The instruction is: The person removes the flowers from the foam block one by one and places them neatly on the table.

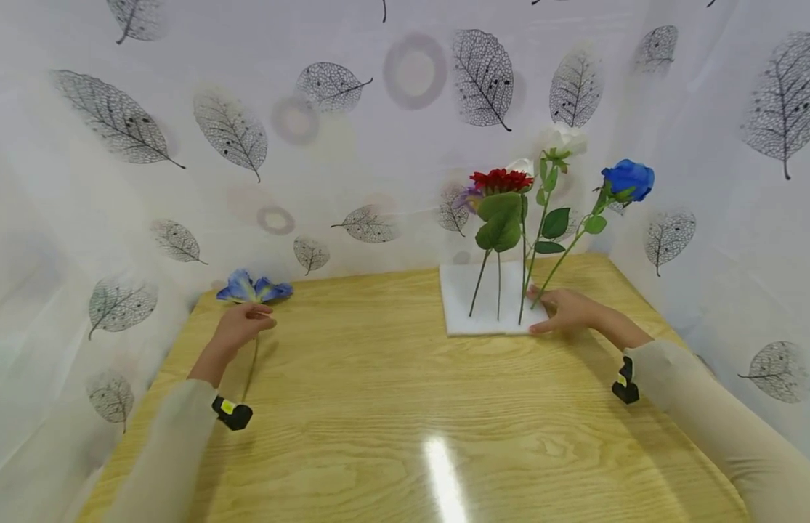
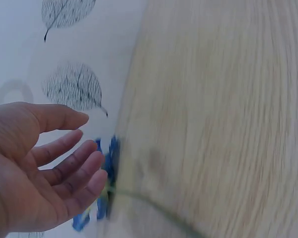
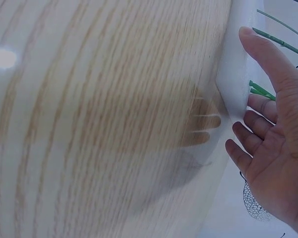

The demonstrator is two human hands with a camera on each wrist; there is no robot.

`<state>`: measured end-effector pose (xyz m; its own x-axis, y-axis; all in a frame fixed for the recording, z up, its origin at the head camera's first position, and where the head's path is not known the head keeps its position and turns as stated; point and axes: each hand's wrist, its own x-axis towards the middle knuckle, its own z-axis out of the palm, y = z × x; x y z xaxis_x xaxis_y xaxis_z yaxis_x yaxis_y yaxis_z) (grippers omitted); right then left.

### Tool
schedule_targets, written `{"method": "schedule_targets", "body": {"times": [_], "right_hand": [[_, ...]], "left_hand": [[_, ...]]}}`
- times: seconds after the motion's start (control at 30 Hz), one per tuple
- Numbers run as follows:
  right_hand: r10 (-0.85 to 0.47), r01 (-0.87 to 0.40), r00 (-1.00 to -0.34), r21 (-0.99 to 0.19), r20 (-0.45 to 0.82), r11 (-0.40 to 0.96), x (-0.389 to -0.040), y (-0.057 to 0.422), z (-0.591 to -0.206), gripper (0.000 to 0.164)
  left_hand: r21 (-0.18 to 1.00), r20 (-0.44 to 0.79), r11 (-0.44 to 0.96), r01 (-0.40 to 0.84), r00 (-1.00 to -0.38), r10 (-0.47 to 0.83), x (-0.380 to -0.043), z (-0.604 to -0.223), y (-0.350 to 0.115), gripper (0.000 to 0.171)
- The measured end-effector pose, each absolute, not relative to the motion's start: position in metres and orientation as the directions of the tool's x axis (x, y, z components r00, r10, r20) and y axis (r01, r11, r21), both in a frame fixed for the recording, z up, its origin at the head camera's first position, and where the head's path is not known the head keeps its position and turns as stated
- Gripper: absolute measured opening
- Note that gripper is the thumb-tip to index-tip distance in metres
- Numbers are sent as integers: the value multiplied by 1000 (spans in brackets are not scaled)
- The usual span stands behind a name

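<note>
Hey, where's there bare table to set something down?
Bare table lies between the left hand and the foam, continuing toward you between both sleeves. It's crowded back right, where flowers stand in the foam by the right hand, and back left, around the loose blue flower.

Desk [image 1: 352, 407]: lt. wood grain, shiny, glare [image 1: 444, 479] nr. front ctr.
White foam [image 1: 458, 299] flat at back, R of ctr.; blue flower [image 1: 241, 286] lies nr. back L corner, stem twd. front; well apart.
</note>
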<state>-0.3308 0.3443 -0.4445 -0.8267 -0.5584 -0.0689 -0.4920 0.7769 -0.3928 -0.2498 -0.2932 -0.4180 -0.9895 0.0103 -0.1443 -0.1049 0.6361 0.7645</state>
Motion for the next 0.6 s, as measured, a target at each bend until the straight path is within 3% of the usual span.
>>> {"method": "schedule_targets", "body": {"times": [0.33,0.6], "right_hand": [[-561,-504,-826,-376,-54,778,-334,345,-446,84],[-565,-506,-824,-377,-55,776,-334,345,-446,84]], "left_hand": [[853,-3,521,30,-998,62,-276,-414,-221,41],[921,21,382,74,-990,140,-297,-420,-161,40]]}}
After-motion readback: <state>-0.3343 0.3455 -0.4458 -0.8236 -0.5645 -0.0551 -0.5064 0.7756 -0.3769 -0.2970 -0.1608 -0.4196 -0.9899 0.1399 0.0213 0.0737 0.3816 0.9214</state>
